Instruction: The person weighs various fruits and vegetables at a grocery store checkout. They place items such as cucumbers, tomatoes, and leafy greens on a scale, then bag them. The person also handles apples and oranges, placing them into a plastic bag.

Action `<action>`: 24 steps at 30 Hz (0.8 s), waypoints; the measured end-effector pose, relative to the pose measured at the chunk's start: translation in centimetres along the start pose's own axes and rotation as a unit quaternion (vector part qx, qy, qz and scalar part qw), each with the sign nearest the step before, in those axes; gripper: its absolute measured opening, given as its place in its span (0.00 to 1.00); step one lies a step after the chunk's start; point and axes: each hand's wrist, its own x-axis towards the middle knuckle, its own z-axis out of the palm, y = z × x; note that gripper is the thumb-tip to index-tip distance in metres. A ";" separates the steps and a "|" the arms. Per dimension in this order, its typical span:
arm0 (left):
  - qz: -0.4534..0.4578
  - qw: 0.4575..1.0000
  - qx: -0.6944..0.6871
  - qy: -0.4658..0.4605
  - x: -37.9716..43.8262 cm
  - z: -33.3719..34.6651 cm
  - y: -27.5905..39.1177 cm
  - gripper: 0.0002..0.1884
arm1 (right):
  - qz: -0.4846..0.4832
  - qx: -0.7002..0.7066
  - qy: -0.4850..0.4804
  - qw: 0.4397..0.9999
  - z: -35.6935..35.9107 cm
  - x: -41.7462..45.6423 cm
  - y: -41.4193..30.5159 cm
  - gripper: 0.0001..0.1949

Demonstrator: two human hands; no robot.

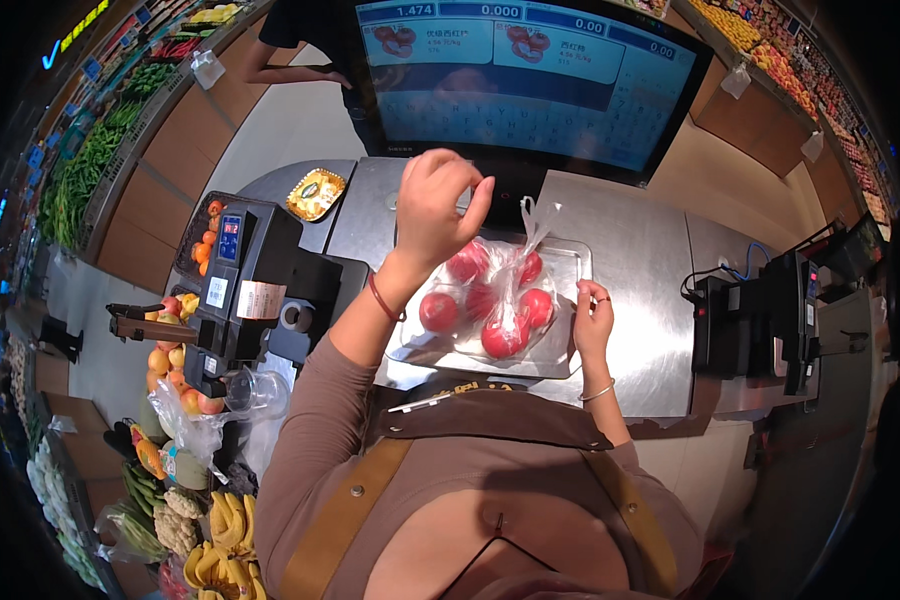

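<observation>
A knotted clear plastic bag (487, 300) of several red tomatoes (505, 335) rests on the metal weighing tray (412, 358). My left hand (441, 206) is raised above the bag's far left side, in front of the large touch screen (510, 82). Its fingers are loosely curled, with nothing seen in them. The screen shows two tomato pictures over a keyboard layout. At the tray's right rim is my right hand (594, 319), with bent fingers by the edge; whether they grip the rim is unclear. The bag's tied handles (532, 217) stand up toward the screen.
Black label printers stand left (232, 277) and right (757, 322) on the steel counter (645, 337). Left lie a gold fruit tray (316, 194), a basket of orange fruit (205, 244), apples (169, 330) and bananas (229, 525). A person (300, 67) stands behind the screen.
</observation>
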 end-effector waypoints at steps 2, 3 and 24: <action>0.086 0.994 0.036 0.057 4.1 1.3 0.2 0.08 | 0.003 -0.022 0.045 0.999 -2.1 -0.5 1.0 0.08; 0.122 0.987 0.064 0.088 5.5 2.2 0.3 0.09 | -0.015 -0.048 0.066 0.997 -3.0 -0.8 1.5 0.07; 0.011 0.975 0.159 0.154 -1.6 -2.9 -4.4 0.06 | 0.192 -0.017 0.046 0.980 -2.7 -11.9 9.3 0.22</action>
